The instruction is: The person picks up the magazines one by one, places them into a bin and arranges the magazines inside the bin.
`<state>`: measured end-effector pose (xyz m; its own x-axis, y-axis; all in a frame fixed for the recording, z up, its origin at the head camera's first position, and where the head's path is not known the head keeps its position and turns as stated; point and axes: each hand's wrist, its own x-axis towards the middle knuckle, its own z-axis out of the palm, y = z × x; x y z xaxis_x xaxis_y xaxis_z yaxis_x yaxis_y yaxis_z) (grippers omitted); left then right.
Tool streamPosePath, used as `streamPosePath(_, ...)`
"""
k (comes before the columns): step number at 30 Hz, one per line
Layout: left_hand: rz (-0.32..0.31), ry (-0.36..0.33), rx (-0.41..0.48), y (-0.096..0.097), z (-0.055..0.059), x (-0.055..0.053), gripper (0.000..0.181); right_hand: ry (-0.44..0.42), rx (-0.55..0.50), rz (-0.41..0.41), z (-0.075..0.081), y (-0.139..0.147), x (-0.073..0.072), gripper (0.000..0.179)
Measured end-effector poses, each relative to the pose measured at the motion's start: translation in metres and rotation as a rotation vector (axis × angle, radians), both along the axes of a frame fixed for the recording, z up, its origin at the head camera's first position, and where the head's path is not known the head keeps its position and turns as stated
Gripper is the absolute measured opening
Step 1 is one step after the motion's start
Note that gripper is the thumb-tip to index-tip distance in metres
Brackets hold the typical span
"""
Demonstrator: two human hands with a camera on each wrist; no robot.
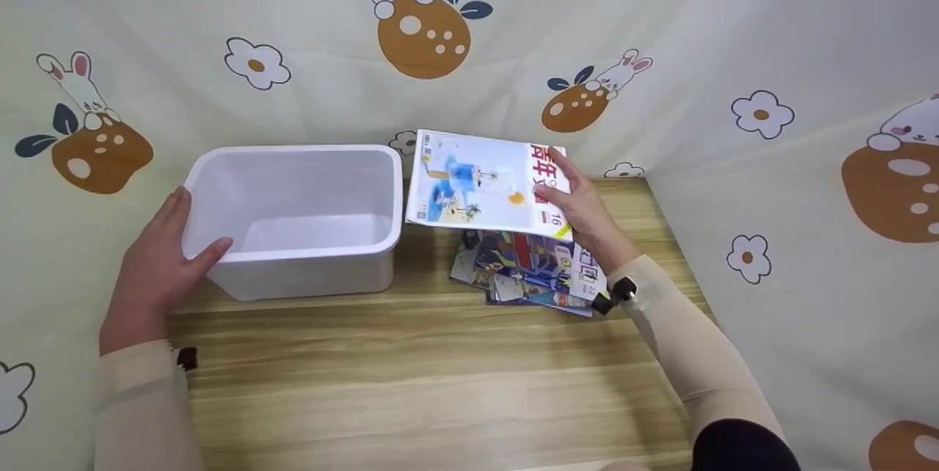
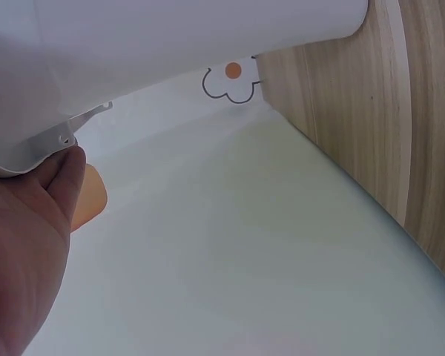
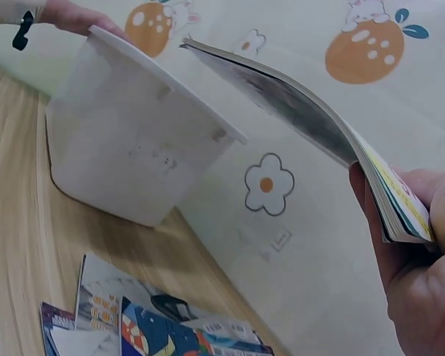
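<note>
White magazine (image 1: 480, 181), gripped by right hand (image 1: 583, 210), partly hides the magazine pile (image 1: 528, 265).

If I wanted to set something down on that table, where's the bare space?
Most room: the near part of the table, between the sleeves, in front of the box and magazine pile. The box's visible floor is bare too. Right of the box is crowded: the pile, with right fingers holding a magazine above.

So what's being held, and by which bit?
The right grip holds a magazine by its red-titled end; the left grip holds the white bin by its left rim.
</note>
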<state>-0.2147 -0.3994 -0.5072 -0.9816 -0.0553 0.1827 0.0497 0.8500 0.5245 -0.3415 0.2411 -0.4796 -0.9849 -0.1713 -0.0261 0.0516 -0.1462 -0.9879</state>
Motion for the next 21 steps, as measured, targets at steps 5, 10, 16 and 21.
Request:
streamPosePath(5, -0.015, 0.016, -0.01, 0.001, 0.002, 0.001, 0.107, 0.021, -0.059, 0.042, 0.007, -0.017, 0.002, 0.083)
streamPosePath(10, -0.013, 0.002, -0.01, 0.001, 0.004, 0.002, 0.11, 0.005, -0.072, 0.07, 0.013, -0.032, 0.004, 0.081)
streamPosePath(16, -0.021, -0.016, -0.023, 0.0, 0.004, 0.0, 0.115, 0.005, -0.075, 0.135, 0.017, -0.049, 0.003, 0.079)
streamPosePath(21, -0.022, -0.029, -0.011, -0.001, 0.004, 0.001, 0.118, 0.01, -0.054, 0.175, 0.02, -0.063, 0.001, 0.078)
